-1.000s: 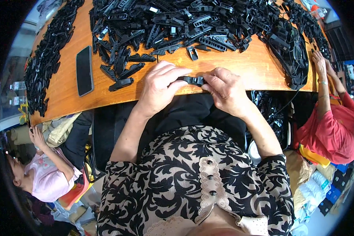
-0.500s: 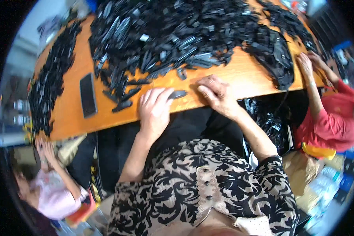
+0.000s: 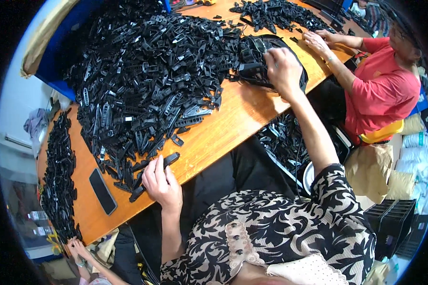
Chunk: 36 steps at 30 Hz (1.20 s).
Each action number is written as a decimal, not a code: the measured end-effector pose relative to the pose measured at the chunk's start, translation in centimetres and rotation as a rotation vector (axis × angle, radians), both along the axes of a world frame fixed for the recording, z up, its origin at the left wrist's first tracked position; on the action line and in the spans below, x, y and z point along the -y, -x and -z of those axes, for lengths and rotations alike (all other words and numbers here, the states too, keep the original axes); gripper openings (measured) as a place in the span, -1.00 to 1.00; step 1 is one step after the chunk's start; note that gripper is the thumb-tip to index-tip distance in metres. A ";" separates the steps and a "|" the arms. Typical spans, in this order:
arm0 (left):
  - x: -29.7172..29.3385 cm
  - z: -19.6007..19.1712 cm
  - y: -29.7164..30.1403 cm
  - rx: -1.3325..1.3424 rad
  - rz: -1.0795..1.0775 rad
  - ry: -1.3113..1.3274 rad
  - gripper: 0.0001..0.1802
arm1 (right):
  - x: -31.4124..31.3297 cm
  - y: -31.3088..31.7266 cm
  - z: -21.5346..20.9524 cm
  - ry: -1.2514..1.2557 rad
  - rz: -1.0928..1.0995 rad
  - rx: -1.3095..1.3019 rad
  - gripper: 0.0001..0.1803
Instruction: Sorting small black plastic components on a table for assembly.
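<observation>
So the hands have split up. A second ago both were on one black plastic part [image 3: 172, 159] at the table edge; now only the left hand [image 3: 162, 187] is on it, and the right hand [image 3: 284, 71] has swung way over to the black bag [image 3: 252, 73]. The whole view has turned too (head's following that right hand, I reckon). As I read it, the two-handed bit of handling is paused, with the left side minding the part while the right deals with the bag.

Left fingers are bent down, and the part looks pinched, with one end poking out past the fingertips. Right fingers are curled in over the bag; can't tell if they've got hold of anything, or if they're actually touching it.

Beyond the left fingertips there's a big heap of black parts [image 3: 142, 71], spreading right up to the bag under the other hand. The phone [image 3: 103, 191] lies just left of the left fingers, screen dark. Past the right fingers, a co-worker in a red shirt [image 3: 385, 85] has both hands at the table [image 3: 238, 118].

Writing? Nothing legible. The bottles [image 3: 38, 215] well left of the left fingers have pale labels, but they're too small to make out.
</observation>
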<state>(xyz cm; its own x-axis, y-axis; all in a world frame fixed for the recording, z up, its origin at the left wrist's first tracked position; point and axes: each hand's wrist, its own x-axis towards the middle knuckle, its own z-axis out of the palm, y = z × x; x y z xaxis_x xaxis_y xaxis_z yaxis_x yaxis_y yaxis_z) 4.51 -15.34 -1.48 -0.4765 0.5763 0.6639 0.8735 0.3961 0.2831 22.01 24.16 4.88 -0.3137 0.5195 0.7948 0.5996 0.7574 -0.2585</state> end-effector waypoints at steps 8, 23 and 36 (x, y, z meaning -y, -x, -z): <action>0.2 0.3 0.1 -0.045 -0.007 0.001 -0.59 | -4.1 -0.3 -1.3 0.381 0.141 0.365 -0.69; -1.7 -4.4 -0.7 0.371 0.132 -0.334 -0.62 | 5.9 -1.4 -6.0 -0.295 -0.354 0.021 -0.86; -4.7 -8.2 -0.8 1.413 0.528 -0.358 -0.64 | 18.4 -1.0 -4.3 -0.133 -0.810 0.303 -0.69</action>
